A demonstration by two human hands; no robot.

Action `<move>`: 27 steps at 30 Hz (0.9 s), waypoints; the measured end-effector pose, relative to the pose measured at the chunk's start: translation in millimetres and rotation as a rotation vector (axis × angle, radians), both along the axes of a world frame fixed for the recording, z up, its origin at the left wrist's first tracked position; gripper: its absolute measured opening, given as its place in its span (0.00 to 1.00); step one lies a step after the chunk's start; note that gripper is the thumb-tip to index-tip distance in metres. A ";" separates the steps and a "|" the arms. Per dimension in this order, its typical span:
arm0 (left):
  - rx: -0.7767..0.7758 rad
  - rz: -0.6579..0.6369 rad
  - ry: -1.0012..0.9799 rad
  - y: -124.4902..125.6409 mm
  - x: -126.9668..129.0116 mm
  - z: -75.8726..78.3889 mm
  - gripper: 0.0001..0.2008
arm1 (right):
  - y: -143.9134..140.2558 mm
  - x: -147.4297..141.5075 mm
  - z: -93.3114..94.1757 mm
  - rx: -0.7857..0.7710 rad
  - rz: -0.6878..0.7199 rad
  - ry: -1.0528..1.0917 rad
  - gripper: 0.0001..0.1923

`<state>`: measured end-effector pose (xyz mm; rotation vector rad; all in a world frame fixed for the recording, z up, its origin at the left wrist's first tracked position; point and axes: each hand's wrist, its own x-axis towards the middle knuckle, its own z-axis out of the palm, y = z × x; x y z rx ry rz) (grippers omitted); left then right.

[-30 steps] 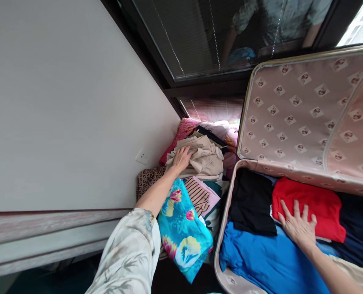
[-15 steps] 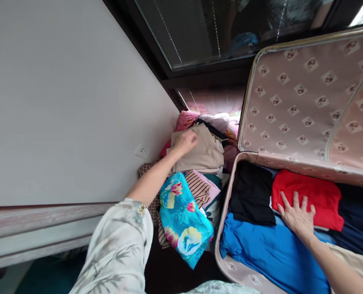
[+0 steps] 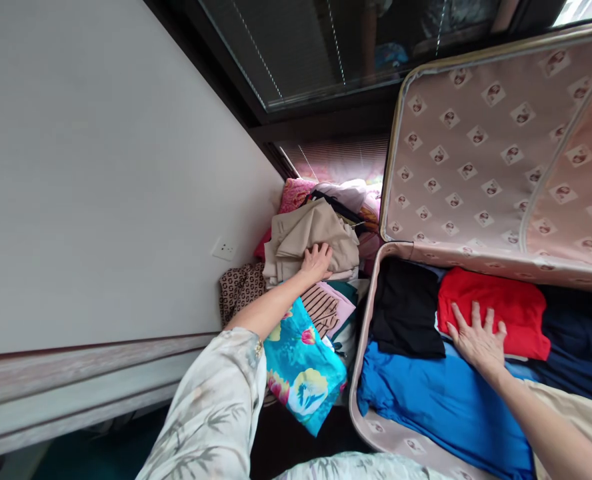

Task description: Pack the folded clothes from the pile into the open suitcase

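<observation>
1. Clothes lie heaped between a white wall (image 3: 101, 167) and an open suitcase (image 3: 376, 427), whose patterned lid (image 3: 486, 147) stands raised.
2. The left hand (image 3: 317, 261) reaches out to the heap and rests on the lower edge of a beige folded garment (image 3: 311, 237), fingers curled against the cloth; whether they pinch it cannot be told.
3. The beige folded garment sits on top of the heap, just beside the suitcase's near corner.
4. Below that hand lie a striped piece (image 3: 323, 308) and a turquoise floral cloth (image 3: 303, 373), which the forearm crosses.
5. A leopard-print piece (image 3: 239, 288) lies against the wall, under a wall socket (image 3: 224, 249).
6. The right hand (image 3: 479, 340) lies flat and spread inside the suitcase, fingers on the edge of a red garment (image 3: 496, 303), palm over a blue garment (image 3: 441, 407).
7. A black garment (image 3: 406, 307) lies left of the red one, touching the blue.
</observation>
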<state>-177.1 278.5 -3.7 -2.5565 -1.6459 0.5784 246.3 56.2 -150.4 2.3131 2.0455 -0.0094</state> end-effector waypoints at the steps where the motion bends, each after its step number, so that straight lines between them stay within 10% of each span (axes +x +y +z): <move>1: 0.001 0.006 0.008 -1.6 2.4 -1.3 0.39 | 0.1 0.1 -0.4 0.001 0.001 -0.001 0.33; 12: 0.060 0.292 -0.113 11.7 22.2 -15.0 0.20 | -0.3 2.9 -12.7 0.013 -0.005 0.006 0.33; 22: 0.261 0.658 -0.692 63.6 -59.7 150.5 0.16 | 0.2 4.8 -19.9 0.037 0.002 0.028 0.32; 27: 0.164 0.803 -0.854 38.4 -66.3 188.9 0.10 | 3.5 5.8 -20.1 0.001 0.009 0.054 0.33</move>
